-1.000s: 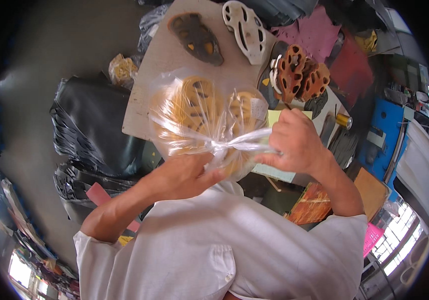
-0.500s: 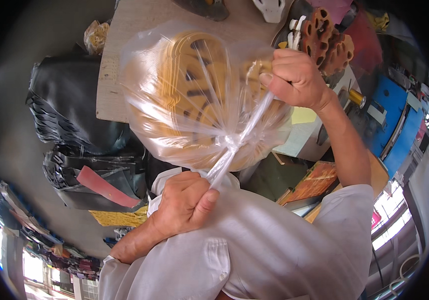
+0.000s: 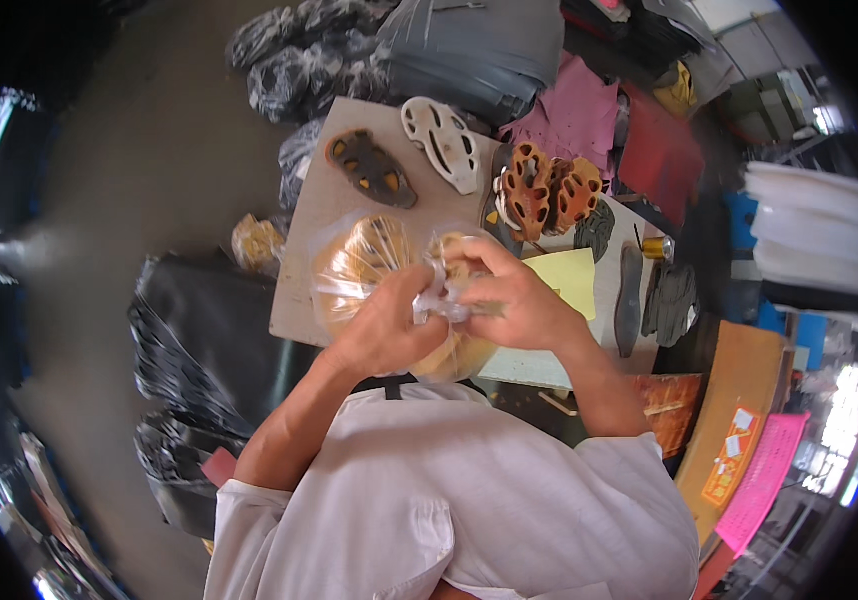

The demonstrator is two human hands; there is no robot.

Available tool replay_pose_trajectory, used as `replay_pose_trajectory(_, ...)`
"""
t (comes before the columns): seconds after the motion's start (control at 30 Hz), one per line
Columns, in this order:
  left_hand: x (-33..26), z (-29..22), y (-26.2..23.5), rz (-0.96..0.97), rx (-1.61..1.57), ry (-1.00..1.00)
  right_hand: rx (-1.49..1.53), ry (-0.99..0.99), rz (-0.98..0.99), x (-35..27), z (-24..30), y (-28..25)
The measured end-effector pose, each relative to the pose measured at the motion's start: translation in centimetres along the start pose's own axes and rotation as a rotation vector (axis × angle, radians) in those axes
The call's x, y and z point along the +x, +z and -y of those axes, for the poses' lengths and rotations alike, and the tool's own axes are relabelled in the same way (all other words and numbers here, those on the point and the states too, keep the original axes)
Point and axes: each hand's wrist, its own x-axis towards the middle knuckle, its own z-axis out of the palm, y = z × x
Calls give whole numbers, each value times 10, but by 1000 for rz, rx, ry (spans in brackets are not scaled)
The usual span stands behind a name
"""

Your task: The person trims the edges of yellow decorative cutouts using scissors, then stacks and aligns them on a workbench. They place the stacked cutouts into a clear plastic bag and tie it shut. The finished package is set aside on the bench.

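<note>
A clear plastic bag [image 3: 344, 275] holds stacked tan pieces with cut-out holes, which look like shoe uppers. It sits at the near side of the table, close to my body. My left hand [image 3: 389, 322] is closed on the bag's gathered neck, thumb toward the middle. From the other side my right hand [image 3: 517, 300] pinches the same bunched plastic, its fingers bent and a little blurred. Between the two hands the whitish knotted neck shows. Part of the bag lies hidden behind my hands.
On the table [image 3: 304, 240] lie a dark perforated upper [image 3: 371, 168], a white one [image 3: 441, 143] and reddish-brown ones [image 3: 527, 195]. To the right are yellow paper [image 3: 567, 280], a dark sole [image 3: 629, 300] and a thread spool [image 3: 658, 247]. Black sheets [image 3: 209, 320] hang at left; a pink basket [image 3: 764, 480] stands right.
My hands, earlier pulling two twisted ends of the bag wide apart, have come together at its neck. The bag sits lower and farther from view, and more of the table shows.
</note>
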Motion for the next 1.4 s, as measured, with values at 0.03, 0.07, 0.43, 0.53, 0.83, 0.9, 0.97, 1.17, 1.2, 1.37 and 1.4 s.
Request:
replay_pose_trajectory(0.03,-3,-3,2,46,115,33,-5,21,4,1,-3,4)
replay_pose_trajectory(0.07,-5,-7,4,100,168,-36,-5,14,-3,3,-7,6)
replay_pose_trajectory(0.43,-10,1,4,1,686,117,591,486,-142,-2,-53,83)
replay_pose_trajectory(0.53,-4,27,0,-18,821,510,680,574,-279,7,-66,95)
replay_pose_trajectory(0.83,74,55,-37,445,-47,-542,235,461,-695,-29,-22,107)
replay_pose_trajectory(0.9,74,53,-34,364,-250,-685,46,301,-916,-37,-7,129)
replay_pose_trajectory(0.97,72,48,-31,396,-405,-698,-64,193,-1040,-37,-1,151)
replay_pose_trajectory(1.17,71,11,-56,876,-233,-567,-52,138,-955,-22,-28,156)
replay_pose_trajectory(1.2,69,5,-60,1020,227,-135,-36,139,-958,-23,-31,153)
replay_pose_trajectory(1.37,56,-13,-37,561,1182,106,67,122,-991,-63,-34,140)
replay_pose_trajectory(1.4,50,-15,-31,475,1105,224,81,198,-1016,-79,-34,139)
